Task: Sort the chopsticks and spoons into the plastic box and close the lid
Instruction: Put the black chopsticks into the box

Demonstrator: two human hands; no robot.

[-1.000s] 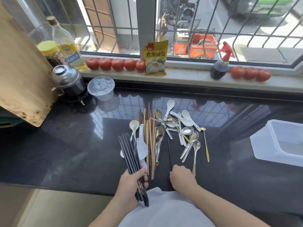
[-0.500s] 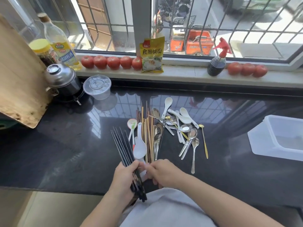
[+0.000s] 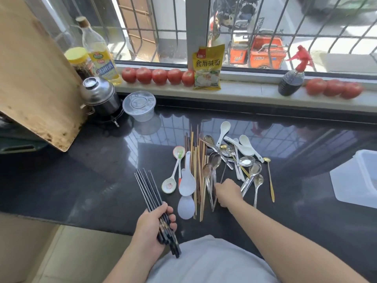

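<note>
One bundle of black chopsticks point(image 3: 152, 193) sat clenched in my left hand point(image 3: 154, 225); my right hand point(image 3: 228, 193), fingers curled and grip unclear, touched metal spoons point(image 3: 212, 176) running toward twelve o'clock; plastic box point(image 3: 359, 180) at three o'clock.

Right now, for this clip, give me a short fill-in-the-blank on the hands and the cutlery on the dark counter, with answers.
1. The left hand grips a bundle of ____ chopsticks.
2. The right hand reaches into the pile of ____ spoons.
3. The white plastic box sits at the ____ edge of the view.
4. The slim gold-coloured spoon lies at the pile's ____ side.

Answers: black; metal; right; right
</note>
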